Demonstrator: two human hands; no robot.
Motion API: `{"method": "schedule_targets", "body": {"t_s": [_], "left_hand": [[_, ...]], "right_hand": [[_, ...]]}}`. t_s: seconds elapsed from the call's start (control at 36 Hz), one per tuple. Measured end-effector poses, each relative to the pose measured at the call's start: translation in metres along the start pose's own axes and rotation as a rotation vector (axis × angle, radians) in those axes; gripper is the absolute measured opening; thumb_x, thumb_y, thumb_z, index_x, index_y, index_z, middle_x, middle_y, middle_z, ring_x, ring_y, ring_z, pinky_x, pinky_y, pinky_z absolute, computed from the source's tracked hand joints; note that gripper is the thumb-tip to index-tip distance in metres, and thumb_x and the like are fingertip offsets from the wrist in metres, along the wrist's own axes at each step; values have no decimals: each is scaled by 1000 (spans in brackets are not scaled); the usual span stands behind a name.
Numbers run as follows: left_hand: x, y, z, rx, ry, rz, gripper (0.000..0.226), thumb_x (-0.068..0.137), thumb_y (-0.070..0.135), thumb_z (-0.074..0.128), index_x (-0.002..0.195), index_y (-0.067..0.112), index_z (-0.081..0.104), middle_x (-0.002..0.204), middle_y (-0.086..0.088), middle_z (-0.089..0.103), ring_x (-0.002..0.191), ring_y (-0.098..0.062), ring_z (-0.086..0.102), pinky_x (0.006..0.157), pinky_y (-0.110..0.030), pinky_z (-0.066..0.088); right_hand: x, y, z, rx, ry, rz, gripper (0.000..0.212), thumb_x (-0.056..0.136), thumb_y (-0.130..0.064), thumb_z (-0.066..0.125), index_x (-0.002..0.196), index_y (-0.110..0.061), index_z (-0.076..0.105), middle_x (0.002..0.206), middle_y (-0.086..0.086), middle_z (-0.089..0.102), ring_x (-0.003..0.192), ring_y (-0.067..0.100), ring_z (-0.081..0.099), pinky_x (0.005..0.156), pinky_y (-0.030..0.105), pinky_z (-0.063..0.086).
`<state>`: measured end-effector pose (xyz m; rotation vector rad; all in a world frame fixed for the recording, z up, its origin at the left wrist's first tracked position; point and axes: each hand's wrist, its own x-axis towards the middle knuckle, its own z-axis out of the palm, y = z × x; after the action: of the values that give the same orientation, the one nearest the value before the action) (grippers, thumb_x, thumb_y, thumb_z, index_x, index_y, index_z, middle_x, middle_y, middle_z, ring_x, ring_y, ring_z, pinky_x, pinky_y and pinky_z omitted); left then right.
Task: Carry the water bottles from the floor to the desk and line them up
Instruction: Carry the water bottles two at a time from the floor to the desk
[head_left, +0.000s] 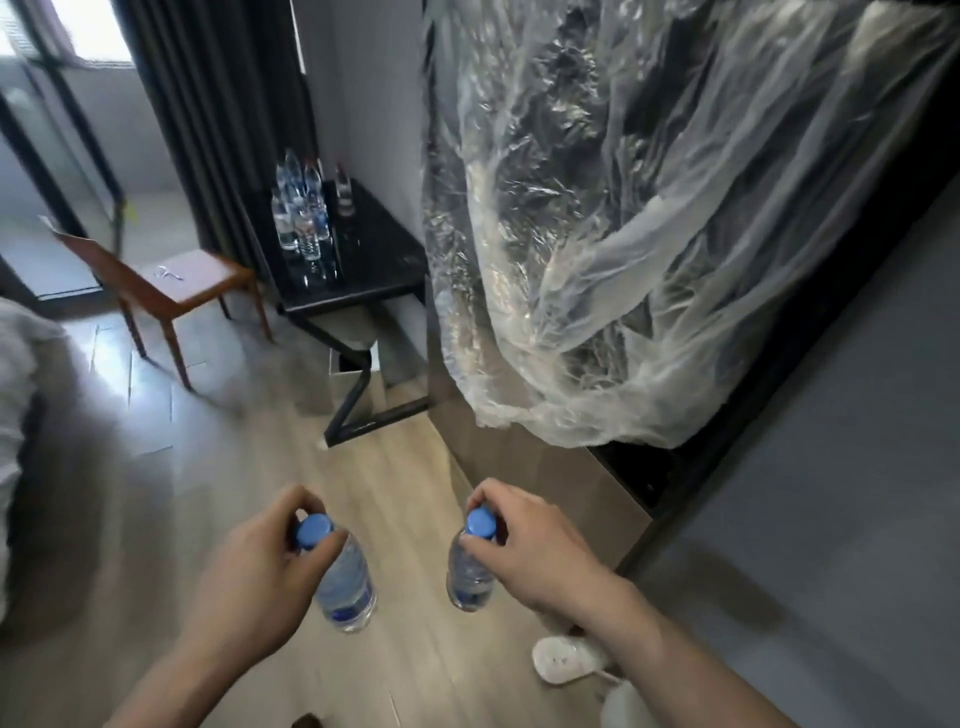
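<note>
Low in the foreground, above the pale wooden plank floor (415, 493), hang two clear plastic water bottles with blue screw caps. One bottle (345, 582) hangs from the left hand (260, 566), the other bottle (470, 571) from the right hand (535, 545). Each hand has its fingers (306, 501) curled round the neck just under the cap, pinching it from above, so both bottles hang with their long axes close to upright, bases toward the floor and tilted slightly inward.

Ahead and a little to the left stands the black glossy bench on angled metal legs (374, 270). A cluster of like bottles (304, 218) already stands on its left part, with one more bottle (343, 195) apart at the back. The bench lies well apart from both hands, straight forward of the left hand, which looks the nearer to the cluster; the carry seems only begun.

Beside the bench stands a brown wooden chair (176, 283); to the right, crumpled clear plastic sheeting (623, 234) drapes over a dark unit. A white slipper (563, 660) shows below the right arm.
</note>
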<state>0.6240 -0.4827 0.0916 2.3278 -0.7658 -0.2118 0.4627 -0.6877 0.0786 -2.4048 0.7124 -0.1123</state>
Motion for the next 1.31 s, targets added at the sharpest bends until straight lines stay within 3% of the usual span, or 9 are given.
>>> {"method": "schedule_targets", "body": {"t_s": [0.19, 0.36, 0.53, 0.64, 0.81, 0.97, 1.11, 1.31], "left_hand": [[99, -65, -47, -34, 16, -25, 21, 82, 34, 74, 82, 28, 55, 57, 3, 57, 54, -15, 53, 53, -33, 45], [193, -119, -92, 8, -28, 27, 23, 82, 38, 75, 85, 32, 53, 72, 14, 61, 59, -11, 56, 56, -35, 49], [282, -149, -122, 40, -44, 70, 23, 82, 38, 74, 81, 30, 52, 64, 13, 61, 58, -11, 56, 55, -32, 49], [345, -165, -135, 55, -82, 93, 22, 86, 41, 71, 83, 33, 51, 61, 9, 59, 58, -10, 58, 52, -23, 44], [447, -183, -138, 48, -102, 128, 20, 87, 43, 69, 86, 34, 51, 65, 10, 61, 60, -10, 59, 52, -20, 45], [557, -198, -140, 75, -142, 125, 22, 87, 50, 67, 89, 34, 51, 67, 11, 63, 62, -8, 61, 54, -17, 44], [644, -206, -157, 84, -172, 102, 22, 88, 46, 67, 90, 34, 50, 65, 10, 60, 63, 0, 59, 49, -12, 38], [746, -238, -183, 28, -77, 65, 21, 87, 42, 68, 91, 33, 49, 65, 8, 59, 61, -12, 56, 56, -32, 46]], "right_hand": [[123, -61, 33, -48, -29, -42, 23, 86, -48, 61, 97, -31, 50, 96, -13, 62, 86, 14, 59, 77, 39, 54], [211, -117, 56, -53, -11, -40, 22, 88, -49, 61, 100, -32, 53, 100, -14, 61, 87, 11, 57, 78, 36, 52], [285, -157, 66, -7, 16, -18, 18, 92, -46, 65, 100, -35, 55, 98, -16, 60, 86, 4, 56, 66, 19, 41], [338, -171, 71, -4, 16, 4, 17, 91, -47, 65, 100, -37, 55, 97, -18, 59, 86, 1, 56, 65, 17, 41], [431, -182, 80, 9, 18, 17, 15, 90, -47, 65, 98, -38, 55, 98, -20, 61, 91, 4, 60, 71, 19, 48], [544, -185, 90, 35, 29, 22, 16, 90, -48, 65, 96, -37, 55, 96, -17, 62, 89, 10, 61, 78, 30, 55], [647, -197, 95, 66, -8, 13, 15, 91, -47, 67, 94, -37, 56, 96, -18, 62, 88, 8, 61, 70, 19, 48], [772, -230, 90, 43, -20, -54, 17, 88, -45, 66, 93, -35, 54, 89, -16, 59, 82, 10, 55, 68, 25, 45]]}}
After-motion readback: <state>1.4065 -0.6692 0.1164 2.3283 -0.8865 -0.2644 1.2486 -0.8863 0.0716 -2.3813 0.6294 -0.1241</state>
